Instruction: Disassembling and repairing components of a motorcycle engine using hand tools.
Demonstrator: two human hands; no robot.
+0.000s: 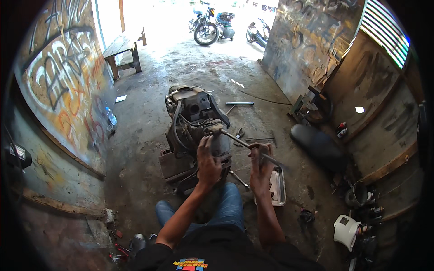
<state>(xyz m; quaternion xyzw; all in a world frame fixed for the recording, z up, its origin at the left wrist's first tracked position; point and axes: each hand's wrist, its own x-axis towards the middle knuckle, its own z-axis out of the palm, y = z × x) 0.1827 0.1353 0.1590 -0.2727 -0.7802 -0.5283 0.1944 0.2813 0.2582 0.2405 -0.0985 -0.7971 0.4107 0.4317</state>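
Head view, long metal bar: the long metal bar [236, 139] lies between the engine [195, 107] and the person's right side, its far end at the engine's near right part.
Bar against right fingers: it crosses the right hand [261, 166], which has its fingers curled and clamped around the shaft; a length shows on both sides of the grip.
Bar against left fingers: the left hand [209, 161] is left of the shaft, fingertips up by the bar's engine end; whether they touch the bar, I cannot tell.
Left fingers: stretched forward and close together over the engine; whether they pinch anything, I cannot tell.
Bar's direction: the long axis runs slantwise, from the engine at upper left down to the lower right; the near end is blurred and points rightward, past the right hand.
Floor by the bar: pliers [239, 134] lie just beyond it, a wrench [239, 179] on its near side, and a metal tray [283, 189] below its near end.
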